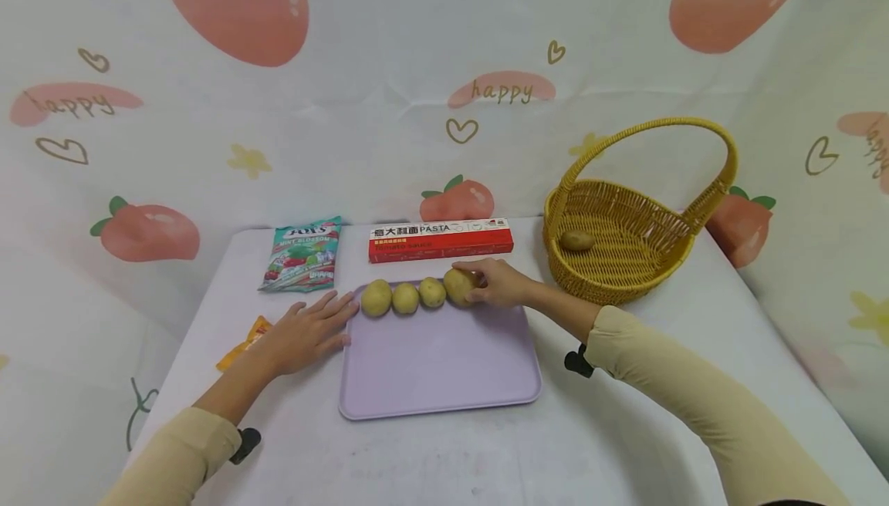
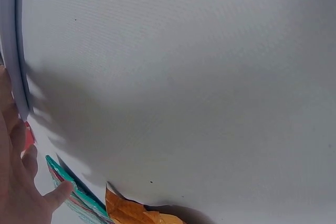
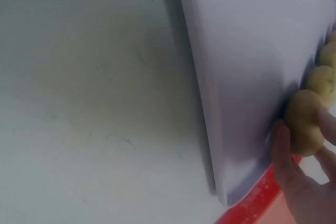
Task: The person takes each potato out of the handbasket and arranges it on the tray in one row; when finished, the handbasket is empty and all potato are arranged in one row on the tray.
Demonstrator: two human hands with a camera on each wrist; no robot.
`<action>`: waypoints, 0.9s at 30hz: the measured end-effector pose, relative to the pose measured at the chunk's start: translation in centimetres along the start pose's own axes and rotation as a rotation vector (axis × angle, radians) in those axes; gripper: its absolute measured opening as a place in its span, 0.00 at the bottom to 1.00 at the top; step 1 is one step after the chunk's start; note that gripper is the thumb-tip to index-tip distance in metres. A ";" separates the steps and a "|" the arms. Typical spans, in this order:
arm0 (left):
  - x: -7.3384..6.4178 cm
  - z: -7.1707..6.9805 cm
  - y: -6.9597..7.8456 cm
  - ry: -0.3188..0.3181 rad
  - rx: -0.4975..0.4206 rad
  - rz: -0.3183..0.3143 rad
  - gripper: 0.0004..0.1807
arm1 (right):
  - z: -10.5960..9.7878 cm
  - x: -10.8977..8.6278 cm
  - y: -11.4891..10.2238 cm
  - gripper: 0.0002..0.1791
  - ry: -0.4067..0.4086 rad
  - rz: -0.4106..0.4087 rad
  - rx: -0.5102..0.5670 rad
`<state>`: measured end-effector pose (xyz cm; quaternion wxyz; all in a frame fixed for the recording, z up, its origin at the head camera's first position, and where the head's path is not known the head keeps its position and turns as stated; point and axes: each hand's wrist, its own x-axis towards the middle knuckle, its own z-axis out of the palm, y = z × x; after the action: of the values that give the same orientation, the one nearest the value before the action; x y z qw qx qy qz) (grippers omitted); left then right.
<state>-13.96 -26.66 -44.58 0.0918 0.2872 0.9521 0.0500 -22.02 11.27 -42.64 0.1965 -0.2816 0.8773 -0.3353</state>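
A row of potatoes lies along the back edge of a pale purple tray [image 1: 437, 367]. My right hand [image 1: 501, 282] grips the rightmost potato [image 1: 458, 287], thumb and fingers around it, as the right wrist view also shows with the potato [image 3: 304, 121] beside its neighbours. To its left sit a smaller potato [image 1: 432, 292], another small one [image 1: 406, 298] and a larger one [image 1: 376, 298] in the back left corner. With its fingers spread, my left hand [image 1: 309, 334] rests at the tray's left edge, fingertips at the rim.
A yellow wicker basket [image 1: 614, 290] with a tall handle stands at the back right, one potato [image 1: 576, 241] inside. Behind the tray lies a red and white pasta box [image 1: 441, 241]. A teal candy bag [image 1: 303, 256] and an orange packet [image 1: 243, 344] are at the left.
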 end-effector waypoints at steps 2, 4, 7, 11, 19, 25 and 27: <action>0.0 -0.1 0.0 -0.001 -0.004 0.000 0.36 | 0.0 0.0 -0.1 0.35 -0.001 0.011 0.001; 0.0 -0.1 0.0 -0.002 -0.006 -0.002 0.36 | -0.1 0.1 -0.2 0.35 -0.010 0.012 0.002; 0.0 -0.2 0.0 -0.002 -0.006 -0.002 0.36 | -0.3 0.0 -0.3 0.36 -0.037 0.023 -0.007; -0.1 -0.2 0.1 -0.004 -0.012 0.000 0.36 | -0.7 -0.3 -0.5 0.37 -0.077 0.023 -0.063; -0.1 0.2 0.0 0.006 -0.005 0.002 0.35 | -2.7 -2.0 -0.5 0.37 -0.088 -0.069 -0.057; 0.0 0.3 -0.1 0.005 -0.004 -0.004 0.36 | -6.5 -4.7 -0.9 0.34 -0.186 -0.045 -0.022; 0.0 0.2 -0.1 0.004 -0.005 -0.005 0.36 | -8.1 -5.7 -1.0 0.32 -0.197 -0.029 -0.041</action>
<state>-13.92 -26.73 -44.77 0.0909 0.2844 0.9529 0.0526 -21.68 18.08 -35.37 0.2710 -0.3298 0.8562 -0.2910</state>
